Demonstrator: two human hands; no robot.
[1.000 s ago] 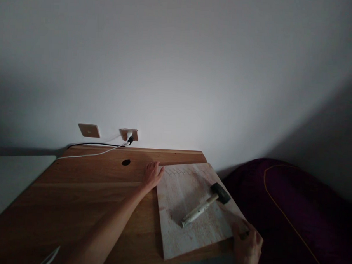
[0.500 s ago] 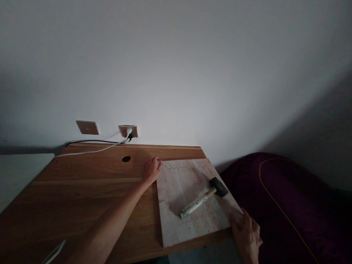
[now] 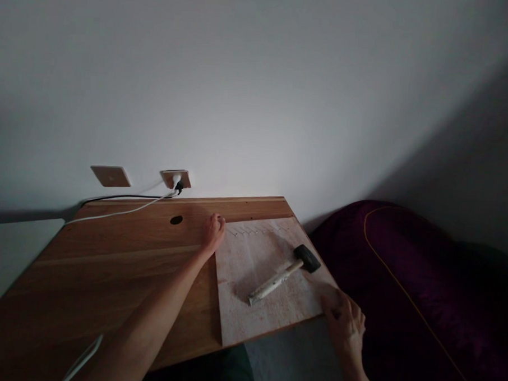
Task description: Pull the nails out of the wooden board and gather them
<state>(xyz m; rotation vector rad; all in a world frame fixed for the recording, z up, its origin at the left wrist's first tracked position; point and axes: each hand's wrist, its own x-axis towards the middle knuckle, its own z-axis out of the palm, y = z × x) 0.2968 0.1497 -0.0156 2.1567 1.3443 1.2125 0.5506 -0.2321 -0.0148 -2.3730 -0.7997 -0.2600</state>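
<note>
A pale, whitewashed wooden board (image 3: 242, 268) lies flat on the right part of the table, its near edge about level with the table's front edge. Several thin nails (image 3: 252, 231) stand in a row along its far side. On top of the board rests a mallet (image 3: 277, 278) with a black head and a worn, paint-marked handle; neither hand touches it. My left hand (image 3: 214, 233) is closed around the board's far left corner. At the near right corner, my right hand (image 3: 344, 321) grips the board's edge, its fingertips partly hidden.
The brown wooden table (image 3: 128, 275) has a dark cable hole (image 3: 176, 220). White and black cables run to a wall socket (image 3: 176, 179) beside a blank plate (image 3: 110, 176). A purple beanbag-like mass (image 3: 384, 286) sits right of the table. A white surface (image 3: 15, 258) adjoins at left.
The board has slid towards me, with both hands on it and the mallet riding along. A wider strip of table shows behind it. The whole view has shifted slightly.
</note>
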